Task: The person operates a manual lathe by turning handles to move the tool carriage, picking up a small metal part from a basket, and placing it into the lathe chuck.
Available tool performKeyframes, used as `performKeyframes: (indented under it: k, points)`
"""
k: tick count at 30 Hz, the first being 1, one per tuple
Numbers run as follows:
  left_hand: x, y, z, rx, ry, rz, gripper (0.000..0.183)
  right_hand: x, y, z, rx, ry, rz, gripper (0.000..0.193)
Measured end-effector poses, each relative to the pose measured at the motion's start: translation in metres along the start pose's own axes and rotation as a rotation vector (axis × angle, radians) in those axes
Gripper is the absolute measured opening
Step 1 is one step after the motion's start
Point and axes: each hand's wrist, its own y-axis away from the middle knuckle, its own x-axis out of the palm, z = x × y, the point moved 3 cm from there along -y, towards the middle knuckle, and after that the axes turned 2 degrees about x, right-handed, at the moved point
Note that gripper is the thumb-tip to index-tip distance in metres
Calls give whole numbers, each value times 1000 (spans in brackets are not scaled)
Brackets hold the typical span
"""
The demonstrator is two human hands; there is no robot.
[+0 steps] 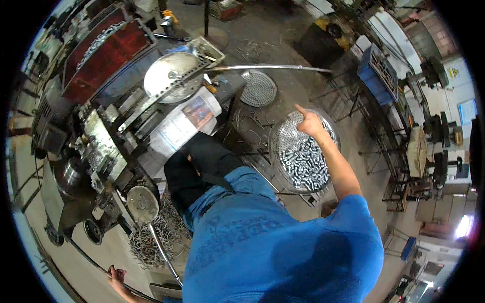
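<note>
My right hand (310, 124) is over the far part of a round metal basin (273, 151), one finger stretched out and the others partly bent. No part shows in its grasp. Many short, shiny metal cylinders (305, 166) fill the near side of the basin, and its perforated-looking bottom shows at the far side. Far to my left, low in view, my left hand (117, 275) is at a long dark bar (86, 256), its small fingers seemingly curled round it. A metal lever (160, 250) with a round plate (142, 204) stands between that hand and my body.
An oily machine (103, 144) with a large metal disc (169, 76) stands at left, beside a printed paper sheet (184, 123). Behind it is a red bin (108, 60) of parts. Metal scrap (159, 235) lies below the lever. A blue crate (378, 74) stands at right.
</note>
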Motion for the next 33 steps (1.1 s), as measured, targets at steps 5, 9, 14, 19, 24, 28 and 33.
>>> performKeyframes:
  k: [5, 9, 14, 19, 24, 28, 33]
  points:
    - [4, -10, -11, 16, -320, -98, 27, 57, 61, -73, 110, 135, 152, 42]
    - [-6, 3, -1, 0, -300, -142, 27, 59, 74, -54, -44, 169, 202, 30]
    - [-3, 7, -9, -18, -323, -90, 28, 74, 71, -93, -85, 352, 78, 29]
    - [-1, -3, -4, -23, -353, -322, 27, 67, 51, -62, 109, 454, 455, 32]
    - [53, 60, -56, 67, -388, -307, 34, 81, 62, -67, -2, 530, 434, 31]
    - [52, 72, -52, 90, -301, -304, 33, 82, 51, -59, -26, 548, 468, 30]
    - [55, 61, -56, 33, -519, -225, 35, 94, 57, -74, 26, 565, 465, 38]
